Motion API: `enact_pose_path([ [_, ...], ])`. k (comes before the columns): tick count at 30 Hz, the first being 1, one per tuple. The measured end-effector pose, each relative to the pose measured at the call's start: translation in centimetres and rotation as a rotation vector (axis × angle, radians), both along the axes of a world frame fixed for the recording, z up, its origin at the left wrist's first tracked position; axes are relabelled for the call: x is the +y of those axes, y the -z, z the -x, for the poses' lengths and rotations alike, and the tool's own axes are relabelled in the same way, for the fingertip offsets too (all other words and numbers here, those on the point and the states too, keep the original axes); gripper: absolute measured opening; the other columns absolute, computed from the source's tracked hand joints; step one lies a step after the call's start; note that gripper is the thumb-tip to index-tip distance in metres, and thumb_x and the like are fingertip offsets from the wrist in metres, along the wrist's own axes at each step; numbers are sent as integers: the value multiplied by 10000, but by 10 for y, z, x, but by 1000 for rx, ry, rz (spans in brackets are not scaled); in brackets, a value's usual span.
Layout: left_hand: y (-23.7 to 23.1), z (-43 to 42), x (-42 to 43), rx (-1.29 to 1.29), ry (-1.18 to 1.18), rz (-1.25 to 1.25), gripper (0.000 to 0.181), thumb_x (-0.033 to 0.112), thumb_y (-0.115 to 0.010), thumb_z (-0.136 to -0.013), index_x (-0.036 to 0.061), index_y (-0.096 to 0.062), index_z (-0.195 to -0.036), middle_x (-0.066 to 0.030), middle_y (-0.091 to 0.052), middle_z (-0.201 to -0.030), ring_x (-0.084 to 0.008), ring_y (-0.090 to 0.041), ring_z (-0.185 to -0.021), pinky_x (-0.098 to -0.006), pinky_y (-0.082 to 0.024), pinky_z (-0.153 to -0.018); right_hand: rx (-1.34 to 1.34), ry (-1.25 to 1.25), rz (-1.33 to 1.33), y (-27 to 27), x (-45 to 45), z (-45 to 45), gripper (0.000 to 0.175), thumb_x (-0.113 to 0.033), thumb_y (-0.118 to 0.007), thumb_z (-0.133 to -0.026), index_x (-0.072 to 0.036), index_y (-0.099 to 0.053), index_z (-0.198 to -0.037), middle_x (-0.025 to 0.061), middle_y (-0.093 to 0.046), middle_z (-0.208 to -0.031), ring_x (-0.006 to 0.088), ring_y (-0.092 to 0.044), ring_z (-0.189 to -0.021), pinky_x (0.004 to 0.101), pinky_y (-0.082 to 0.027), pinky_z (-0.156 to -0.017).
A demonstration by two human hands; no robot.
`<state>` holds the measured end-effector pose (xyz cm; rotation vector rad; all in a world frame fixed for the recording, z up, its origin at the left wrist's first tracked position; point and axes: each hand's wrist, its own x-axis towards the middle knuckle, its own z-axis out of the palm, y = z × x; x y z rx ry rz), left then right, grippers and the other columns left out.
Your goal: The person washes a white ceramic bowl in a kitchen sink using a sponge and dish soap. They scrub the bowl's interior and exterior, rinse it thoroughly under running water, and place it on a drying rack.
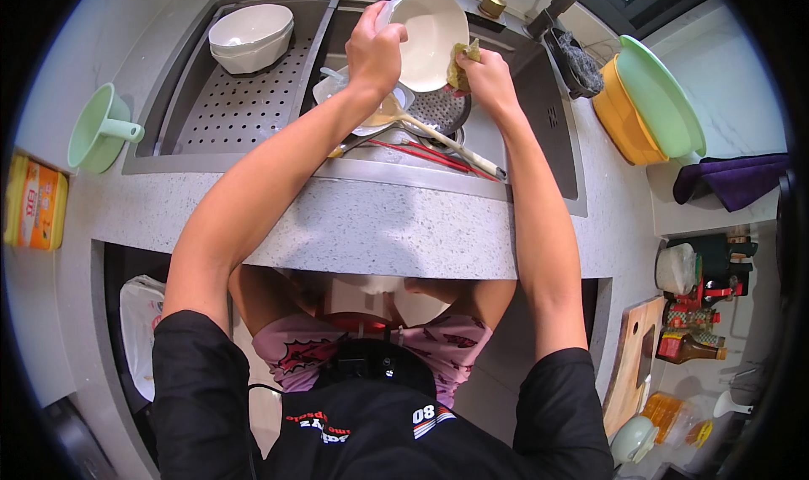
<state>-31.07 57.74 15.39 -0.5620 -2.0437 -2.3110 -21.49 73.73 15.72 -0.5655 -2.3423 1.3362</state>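
Over the right basin of the sink [550, 157], my left hand [377, 53] grips a cream bowl [430, 37] by its rim, tilted so that its inside shows. On the bowl's lower right edge, my right hand [483, 75] presses a yellow-green scrubbing cloth [464, 63]. Beneath the bowl lie a perforated metal strainer [439, 107], a ladle or spoon with a pale handle [436, 138], red chopsticks [423, 156] and other dishes, partly hidden by my left hand and forearm. Stacked cream bowls [251, 37] stand on the perforated draining tray [234, 113] at left.
A green dipper [104, 129] stands left of the sink. Green [660, 94] and yellow basins [622, 113] lean at right, near a black holder with steel wool [578, 63]. A faucet [556, 6] rises behind the sink. The speckled counter edge [404, 227] runs below my forearms.
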Motion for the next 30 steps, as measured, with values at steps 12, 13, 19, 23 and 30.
enact_pose_path([
  [12,6,8,1,-116,-64,-76,555,225,-598,-698,25,-625,-1215,-196,-689,-1108,-325,-642,-1046,-363,-457,-956,-23,-196,447,0,2,-8,234,-56,-580,-924,114,-627,-1077,164,-699,-885,237,-704,-800,325,-582,-723],
  [13,3,6,0,-115,-70,-84,547,220,-600,-697,25,-627,-1208,-192,-694,-1094,-320,-647,-1029,-361,-462,-948,-49,-181,461,-2,-1,-9,229,-54,-592,-917,116,-631,-1065,165,-698,-882,233,-704,-796,320,-583,-721],
  [19,-8,-9,0,75,3,-61,580,184,-585,-711,20,-598,-1268,-161,-677,-1093,-235,-632,-956,-322,-490,-861,32,-72,435,2,-2,-7,247,-128,-638,-920,111,-664,-975,164,-699,-835,216,-705,-692,302,-581,-619],
  [23,-11,-15,-2,142,59,-55,574,166,-593,-693,-2,-611,-1242,-147,-688,-1032,-213,-626,-921,-309,-487,-854,-47,207,99,-12,-20,-7,404,-341,-648,-948,57,-696,-897,104,-684,-695,169,-662,-534,302,-553,-489],
  [30,-9,-13,1,195,44,-43,574,163,-584,-695,6,-604,-1247,-155,-681,-1046,-224,-626,-928,-312,-485,-856,6,196,176,0,-14,-3,411,-328,-649,-946,69,-686,-852,137,-688,-755,198,-669,-564,334,-571,-542],
])
